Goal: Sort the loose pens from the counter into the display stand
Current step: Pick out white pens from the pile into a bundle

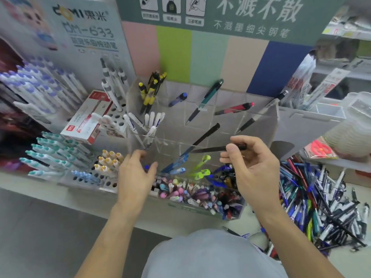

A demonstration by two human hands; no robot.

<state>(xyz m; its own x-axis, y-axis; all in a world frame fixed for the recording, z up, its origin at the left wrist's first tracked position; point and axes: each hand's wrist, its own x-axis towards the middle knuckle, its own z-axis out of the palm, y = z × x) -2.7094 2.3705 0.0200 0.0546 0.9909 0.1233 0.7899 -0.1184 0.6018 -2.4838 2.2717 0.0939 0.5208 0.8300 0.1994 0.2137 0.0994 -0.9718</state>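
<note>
A clear acrylic display stand [267,117] with several compartments stands in the middle, holding yellow, white, blue, green, teal and black pens. My right hand [253,167] pinches a black pen [208,149] that lies nearly level above the stand's middle row, beside another black pen [204,135] leaning in a compartment. My left hand [136,175] rests with its fingertips on the stand's front left wall, fingers relaxed, holding nothing. A big heap of loose pens [319,205] lies on the counter at the right.
Racks of white and teal pens [54,153] and a red-and-white box [88,119] fill the left side. A front tray [200,195] holds many pastel and dark pens. Clear plastic containers [353,117] and a packet of red scissors [319,150] sit at the right.
</note>
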